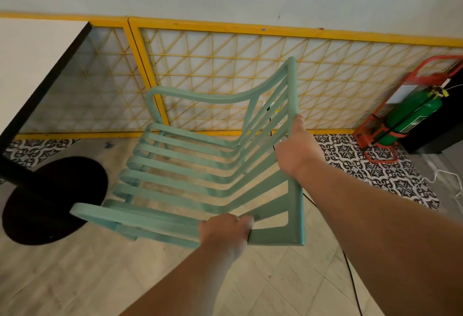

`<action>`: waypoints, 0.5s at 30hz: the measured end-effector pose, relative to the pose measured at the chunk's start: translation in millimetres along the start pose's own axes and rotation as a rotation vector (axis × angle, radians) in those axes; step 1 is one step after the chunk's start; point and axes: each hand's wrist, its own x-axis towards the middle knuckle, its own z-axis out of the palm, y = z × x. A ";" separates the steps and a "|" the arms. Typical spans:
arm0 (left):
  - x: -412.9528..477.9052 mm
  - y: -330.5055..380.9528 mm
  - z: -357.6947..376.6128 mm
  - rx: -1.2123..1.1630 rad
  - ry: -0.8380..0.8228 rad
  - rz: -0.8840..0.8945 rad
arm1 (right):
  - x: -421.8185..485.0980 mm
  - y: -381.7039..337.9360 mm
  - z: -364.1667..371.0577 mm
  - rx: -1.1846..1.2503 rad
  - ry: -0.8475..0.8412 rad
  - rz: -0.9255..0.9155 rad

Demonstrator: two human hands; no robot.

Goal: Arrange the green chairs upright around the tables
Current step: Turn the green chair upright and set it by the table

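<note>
Head view: left hand (225, 231), right hand (293, 151) grip green chair (175, 165); legs obscured; table (30, 60) cut off.

The 1 pale green slatted armchair (180, 163) is being held with its seat front pointing toward the white-topped, black-edged table (25, 60) at left, the right hand (293, 150) gripping its backrest rail and the left hand (225, 230) gripping its near armrest.

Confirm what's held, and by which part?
The pale green slatted chair: left hand grips the near armrest's rear, right hand the backrest's top rail.
</note>
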 end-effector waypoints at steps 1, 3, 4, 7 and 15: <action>-0.5 -1.8 1.0 -0.012 0.013 0.014 | -1.3 -0.2 0.5 0.027 -0.017 0.014; 0.0 -12.3 6.9 -0.149 0.037 0.058 | -4.3 0.5 0.6 0.066 -0.039 0.016; -1.4 -21.5 8.8 -0.312 0.032 0.080 | -6.3 1.2 0.7 0.068 -0.040 0.010; 3.4 -71.6 8.3 -0.488 0.012 0.094 | -6.5 2.1 -1.3 0.043 -0.015 0.001; 30.4 -198.5 -17.7 0.253 -0.132 -0.185 | -3.4 1.2 -4.2 -0.001 0.052 -0.053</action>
